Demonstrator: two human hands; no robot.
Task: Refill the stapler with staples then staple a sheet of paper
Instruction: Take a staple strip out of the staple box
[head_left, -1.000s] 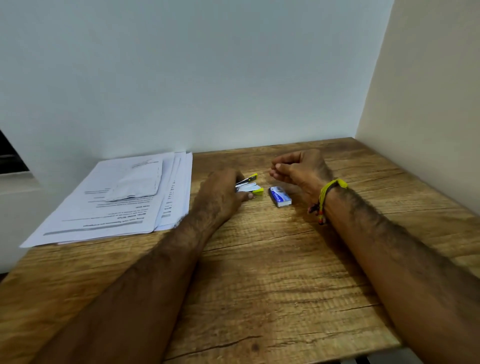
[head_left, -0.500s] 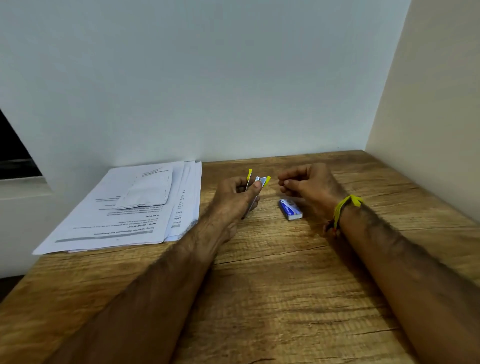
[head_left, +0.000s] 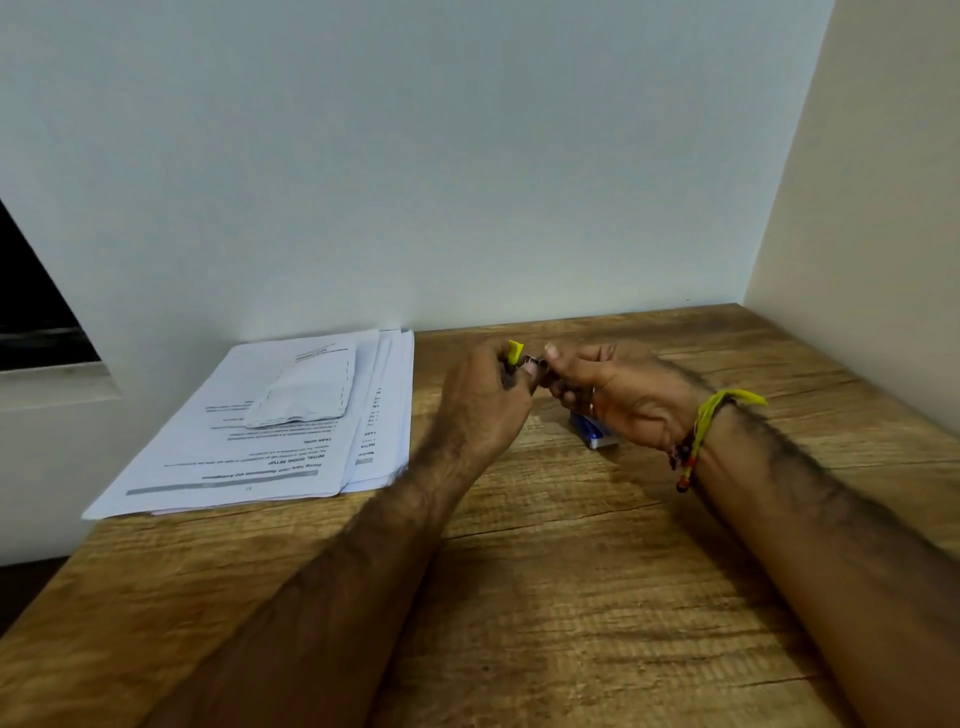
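The small yellow-tipped stapler (head_left: 522, 361), lying on the table (head_left: 571, 597) a second ago, is now held raised in the left hand (head_left: 483, 400), while the right hand (head_left: 613, 395) has been brought in to pinch its metal end, suggesting opening for refilling; the staple box (head_left: 597, 436) remains on the table.

Matt grainy wood table (head_left: 571, 597), white paper sheets (head_left: 270, 447), stapler (head_left: 522, 358) of yellow plastic and grey metal.

Dim, soft indoor light; faint shadows under the forearms, wide-angle stretching at edges, slight blur.
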